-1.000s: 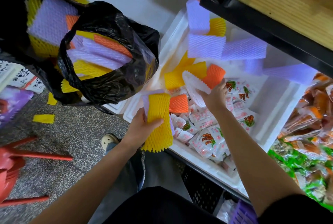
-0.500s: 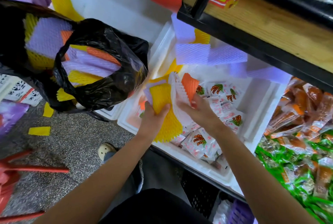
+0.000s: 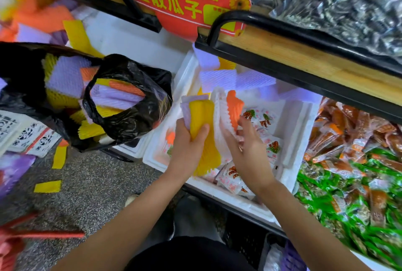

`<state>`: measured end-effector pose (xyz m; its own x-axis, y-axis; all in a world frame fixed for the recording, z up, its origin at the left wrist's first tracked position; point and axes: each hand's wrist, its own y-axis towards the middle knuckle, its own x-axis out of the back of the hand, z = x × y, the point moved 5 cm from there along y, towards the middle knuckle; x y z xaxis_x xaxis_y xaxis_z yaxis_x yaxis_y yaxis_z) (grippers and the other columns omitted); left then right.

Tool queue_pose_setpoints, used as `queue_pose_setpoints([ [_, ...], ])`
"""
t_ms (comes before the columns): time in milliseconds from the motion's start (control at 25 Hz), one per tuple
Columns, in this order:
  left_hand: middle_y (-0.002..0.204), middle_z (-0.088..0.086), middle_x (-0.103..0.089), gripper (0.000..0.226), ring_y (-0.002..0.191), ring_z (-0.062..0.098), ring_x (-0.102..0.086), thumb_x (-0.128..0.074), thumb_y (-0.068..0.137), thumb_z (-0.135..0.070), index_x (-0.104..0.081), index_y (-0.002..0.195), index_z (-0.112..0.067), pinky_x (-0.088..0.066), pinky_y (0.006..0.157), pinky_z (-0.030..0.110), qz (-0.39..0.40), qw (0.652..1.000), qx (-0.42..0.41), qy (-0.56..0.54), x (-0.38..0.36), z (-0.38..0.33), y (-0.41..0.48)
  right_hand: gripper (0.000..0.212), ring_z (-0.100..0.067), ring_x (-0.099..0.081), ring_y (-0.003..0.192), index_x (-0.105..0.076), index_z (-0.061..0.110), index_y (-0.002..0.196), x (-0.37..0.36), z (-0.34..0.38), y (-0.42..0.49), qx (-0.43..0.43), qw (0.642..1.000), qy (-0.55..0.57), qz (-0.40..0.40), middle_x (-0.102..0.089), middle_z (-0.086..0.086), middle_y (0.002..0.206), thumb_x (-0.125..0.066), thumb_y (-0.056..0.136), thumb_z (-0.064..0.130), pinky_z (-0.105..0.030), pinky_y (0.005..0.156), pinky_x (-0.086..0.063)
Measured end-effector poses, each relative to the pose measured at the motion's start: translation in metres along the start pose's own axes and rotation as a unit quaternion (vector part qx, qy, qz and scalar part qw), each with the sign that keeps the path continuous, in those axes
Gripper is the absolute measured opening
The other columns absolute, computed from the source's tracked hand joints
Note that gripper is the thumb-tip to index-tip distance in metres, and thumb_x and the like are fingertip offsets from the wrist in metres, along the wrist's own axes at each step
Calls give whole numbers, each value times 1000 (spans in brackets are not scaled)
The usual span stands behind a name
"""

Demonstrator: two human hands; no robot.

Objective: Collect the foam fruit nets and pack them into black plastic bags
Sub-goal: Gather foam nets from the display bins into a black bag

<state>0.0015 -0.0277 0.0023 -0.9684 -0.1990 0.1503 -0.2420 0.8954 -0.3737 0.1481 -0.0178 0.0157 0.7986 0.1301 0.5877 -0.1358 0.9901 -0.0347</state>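
My left hand (image 3: pixel 187 140) grips a yellow foam net (image 3: pixel 203 118) with a purple net (image 3: pixel 187 105) behind it, over the white foam box (image 3: pixel 291 131). My right hand (image 3: pixel 243 142) holds a white net (image 3: pixel 220 107) and an orange net (image 3: pixel 235 105) pressed against that stack. More purple nets (image 3: pixel 237 80) lie at the back of the box. To the left stands an open black plastic bag (image 3: pixel 130 118) filled with purple, yellow and orange nets, with a second black bag (image 3: pixel 19 79) behind it.
Snack packets (image 3: pixel 232 177) fill the box. A wooden shelf with a black rail (image 3: pixel 282 50) overhangs it. Green and orange packets (image 3: pixel 352 179) lie at right. Loose yellow nets (image 3: pixel 47 185) lie on the floor, and a red stool (image 3: pixel 26 236) stands at lower left.
My right hand picked up the white and orange nets from the box and brought them left against the yellow stack in my left hand. The view tilted upward.
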Motion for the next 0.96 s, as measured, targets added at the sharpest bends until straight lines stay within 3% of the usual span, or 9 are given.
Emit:
queue_pose_setpoints([
  [120, 117, -12, -50, 32, 102, -14, -50, -56, 80, -52, -41, 105, -39, -42, 82, 12, 98, 992, -21, -82, -7, -22, -14, 59, -15, -39, 130, -27, 23, 146, 2, 22, -13, 59, 997, -47, 15, -38, 3, 144, -26, 94, 51, -35, 106, -36],
  [200, 125, -7, -50, 59, 114, -3, -52, -69, 64, -54, -37, 111, -38, -45, 91, 19, 123, 988, -49, -75, 1, -32, -20, 44, -11, -44, 124, -33, 40, 139, 11, 35, -20, 77, 996, 34, -3, -41, 14, 136, -29, 96, 44, -32, 103, -40],
  [320, 127, -2, -51, 83, 119, 6, -52, -75, 50, -53, -36, 120, -29, -44, 98, 27, 95, 990, -102, -31, 27, -47, -23, 31, -10, -58, 105, -56, 48, 118, 20, 60, -27, 94, 988, 115, -49, -57, 19, 113, -47, 93, 31, -24, 89, -46],
  [480, 115, 0, -64, 78, 108, 8, -61, -74, 53, -47, -46, 119, -18, -49, 92, 28, 98, 981, -166, -20, 70, -68, -31, 25, -15, -58, 96, -61, 42, 92, 0, 102, -31, 93, 973, 192, -87, -57, 14, 93, -68, 82, 20, -24, 86, -46],
  [640, 101, -18, -66, 62, 96, -6, -61, -72, 50, -48, -51, 107, -34, -47, 77, 12, 57, 979, -198, -11, 142, -86, -36, 37, -4, -58, 93, -48, 24, 97, -42, 143, -31, 47, 944, 299, -131, -57, 15, 98, -76, 76, 13, -20, 80, -49],
  [720, 100, -18, -66, 70, 95, -5, -62, -77, 50, -40, -50, 114, -29, -48, 78, 13, 15, 977, -209, -28, 190, -97, -31, 38, -2, -56, 106, -46, 25, 109, -67, 171, -29, 77, 954, 253, -139, -54, 13, 110, -71, 80, 26, -19, 89, -45],
  [840, 108, -16, -62, 68, 100, -2, -61, -77, 53, -38, -45, 113, -30, -47, 86, 14, -66, 969, -236, -32, 265, -112, -17, 69, 8, -47, 116, -35, 11, 134, -118, 202, -12, 82, 987, 111, -79, -45, 7, 129, -73, 79, 29, -13, 97, -38],
  [920, 112, -13, -61, 71, 104, 0, -60, -77, 57, -40, -43, 118, -25, -44, 91, 16, -110, 960, -253, -34, 307, -116, -5, 80, -9, -48, 122, -26, 7, 143, -154, 208, 4, 60, 998, -13, -12, -46, -2, 136, -73, 80, 27, -29, 99, -43],
  [960, 114, -12, -60, 70, 103, -3, -58, -78, 63, -36, -41, 120, -22, -43, 91, 14, -121, 958, -259, -28, 322, -117, 2, 75, -15, -52, 120, -28, 11, 143, -165, 207, 12, 46, 997, -61, 0, -51, -2, 133, -70, 82, 25, -35, 94, -46],
])
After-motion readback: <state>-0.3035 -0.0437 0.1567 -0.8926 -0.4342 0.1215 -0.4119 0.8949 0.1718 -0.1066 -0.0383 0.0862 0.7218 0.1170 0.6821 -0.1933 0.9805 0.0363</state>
